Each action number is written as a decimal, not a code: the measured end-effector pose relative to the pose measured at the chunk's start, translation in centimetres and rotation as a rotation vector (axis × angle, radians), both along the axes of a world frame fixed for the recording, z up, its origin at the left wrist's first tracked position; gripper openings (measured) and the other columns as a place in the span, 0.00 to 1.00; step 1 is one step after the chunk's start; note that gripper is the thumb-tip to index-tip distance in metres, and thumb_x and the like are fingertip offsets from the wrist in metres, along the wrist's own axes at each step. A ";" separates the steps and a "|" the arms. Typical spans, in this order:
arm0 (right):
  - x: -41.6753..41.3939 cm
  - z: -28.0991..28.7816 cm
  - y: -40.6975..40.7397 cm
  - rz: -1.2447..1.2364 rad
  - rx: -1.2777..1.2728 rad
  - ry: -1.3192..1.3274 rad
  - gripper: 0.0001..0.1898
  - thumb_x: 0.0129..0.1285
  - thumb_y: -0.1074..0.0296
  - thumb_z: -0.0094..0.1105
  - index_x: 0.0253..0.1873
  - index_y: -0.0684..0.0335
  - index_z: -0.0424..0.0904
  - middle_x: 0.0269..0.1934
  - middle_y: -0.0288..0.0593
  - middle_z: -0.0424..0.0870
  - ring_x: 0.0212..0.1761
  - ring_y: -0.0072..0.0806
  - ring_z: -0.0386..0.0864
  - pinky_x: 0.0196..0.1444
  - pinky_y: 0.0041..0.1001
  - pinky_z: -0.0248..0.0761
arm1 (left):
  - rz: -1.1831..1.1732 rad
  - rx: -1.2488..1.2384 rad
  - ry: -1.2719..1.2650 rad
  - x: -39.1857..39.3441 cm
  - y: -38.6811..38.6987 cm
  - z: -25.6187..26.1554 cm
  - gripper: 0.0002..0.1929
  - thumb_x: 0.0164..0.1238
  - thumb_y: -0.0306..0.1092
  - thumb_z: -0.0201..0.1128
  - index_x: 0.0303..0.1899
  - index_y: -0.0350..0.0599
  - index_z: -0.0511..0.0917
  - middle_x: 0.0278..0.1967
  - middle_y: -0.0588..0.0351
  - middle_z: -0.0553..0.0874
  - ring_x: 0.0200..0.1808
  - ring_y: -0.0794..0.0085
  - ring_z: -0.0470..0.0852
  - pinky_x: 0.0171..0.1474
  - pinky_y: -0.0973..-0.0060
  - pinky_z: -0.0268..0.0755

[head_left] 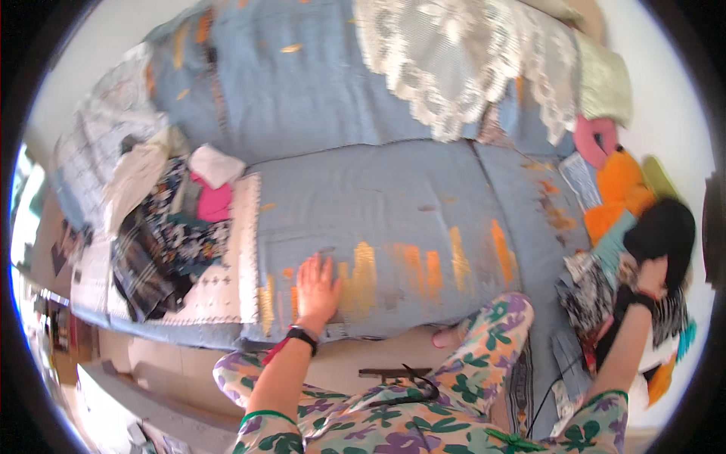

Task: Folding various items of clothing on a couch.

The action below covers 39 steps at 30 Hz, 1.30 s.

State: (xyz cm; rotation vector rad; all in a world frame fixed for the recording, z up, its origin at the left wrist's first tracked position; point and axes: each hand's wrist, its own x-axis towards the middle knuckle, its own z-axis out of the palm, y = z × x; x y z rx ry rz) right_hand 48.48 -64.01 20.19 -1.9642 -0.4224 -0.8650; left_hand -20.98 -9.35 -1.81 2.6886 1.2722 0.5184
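My left hand (316,292) rests palm down on the seat of a sofa (368,187) under a blue-grey cover with gold and orange streaks. It holds nothing. At the far right, my right hand (652,278) grips a rounded black fabric item (662,241), blurred, so its exact kind is unclear. Below and beside that hand lies a pile of clothes, with a black-and-white patterned garment (587,292) and a striped one (670,320). An orange plush toy (621,190) sits just behind the pile.
On the left seat, a plaid garment (144,267), floral cloth (198,238) and pink cloth (214,201) lie on a white embroidered cover (248,244). White lace (442,68) drapes over the backrest. A thin black cable (553,386) runs by my right arm.
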 end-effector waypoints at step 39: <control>-49.7 -19.7 46.3 0.582 -1.244 0.086 0.28 0.71 0.53 0.41 0.69 0.67 0.57 0.71 0.57 0.53 0.75 0.51 0.46 0.73 0.53 0.37 | 0.841 0.024 -0.102 -33.9 22.7 8.7 0.17 0.68 0.46 0.52 0.33 0.39 0.76 0.31 0.39 0.83 0.37 0.44 0.82 0.41 0.53 0.75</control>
